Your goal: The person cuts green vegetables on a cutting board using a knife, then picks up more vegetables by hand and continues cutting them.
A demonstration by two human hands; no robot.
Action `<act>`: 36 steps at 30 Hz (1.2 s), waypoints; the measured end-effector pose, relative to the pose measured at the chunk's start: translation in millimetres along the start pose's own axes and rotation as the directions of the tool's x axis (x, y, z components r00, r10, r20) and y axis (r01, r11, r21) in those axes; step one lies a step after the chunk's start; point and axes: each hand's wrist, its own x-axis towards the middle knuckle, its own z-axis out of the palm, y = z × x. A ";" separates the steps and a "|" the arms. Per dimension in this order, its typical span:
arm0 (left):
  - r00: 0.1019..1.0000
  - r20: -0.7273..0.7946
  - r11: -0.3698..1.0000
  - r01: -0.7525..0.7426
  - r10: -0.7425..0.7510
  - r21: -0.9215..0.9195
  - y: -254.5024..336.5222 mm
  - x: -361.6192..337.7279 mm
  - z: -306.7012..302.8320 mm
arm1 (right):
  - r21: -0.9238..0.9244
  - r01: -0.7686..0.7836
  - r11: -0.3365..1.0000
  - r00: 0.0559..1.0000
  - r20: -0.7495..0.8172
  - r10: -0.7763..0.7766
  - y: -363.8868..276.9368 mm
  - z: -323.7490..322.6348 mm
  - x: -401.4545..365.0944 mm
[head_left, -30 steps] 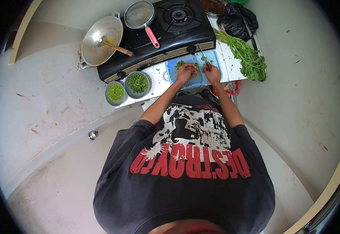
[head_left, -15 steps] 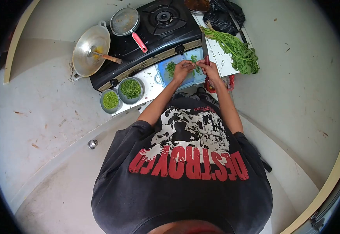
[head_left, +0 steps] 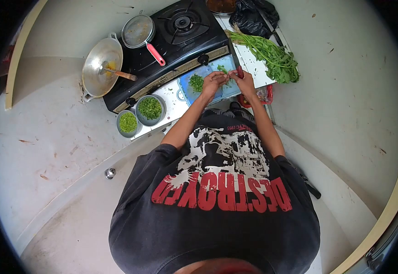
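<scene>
Curling shut around the red knife handle [head_left: 240,71], your right hand [head_left: 244,83] is gripping it fully closed. The blade is too small to make out, so you cannot tell which way it is pointing. Your left hand [head_left: 213,83] is pinching a tuft of green stems [head_left: 222,70], fingertips drawn together on it.

The tuft is lying just beyond both hands, toward the far edge of the blue cutting board [head_left: 187,93] and between the two grips; its long axis is too blurred to judge. Your left hand is holding it, while the knife hand is sitting just beside it on the right, almost knuckle to knuckle.

Both forearms are reaching forward and converging over the board's right half, elbows spread, wrists bent down. The chopped pile [head_left: 196,83] is resting on the board just left of your left hand. The bundle of long greens [head_left: 272,55] is lying on the counter's far right corner, running diagonally from far-left to near-right, nearer your right hand.
</scene>
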 end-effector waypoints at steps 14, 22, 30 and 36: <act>0.995 -0.090 0.947 0.021 -0.053 -0.321 15.1 3.3 31.2 | 0.326 -0.115 0.938 0.990 0.110 0.083 -23.6 -0.9 -22.8; 0.996 -0.082 0.919 -0.062 0.033 -0.390 8.8 2.2 31.8 | 0.381 -0.077 0.921 0.993 0.111 0.037 -2.2 -5.2 -9.2; 0.983 -0.141 0.856 -0.169 0.114 -0.488 38.2 -27.5 23.0 | 0.092 0.042 0.995 0.987 0.151 -0.056 -17.8 -14.4 -11.2; 0.973 -0.195 0.928 -0.185 0.126 -0.324 40.6 -61.7 -5.0 | -0.091 0.265 0.960 0.926 0.301 -0.227 -52.3 -21.9 -7.8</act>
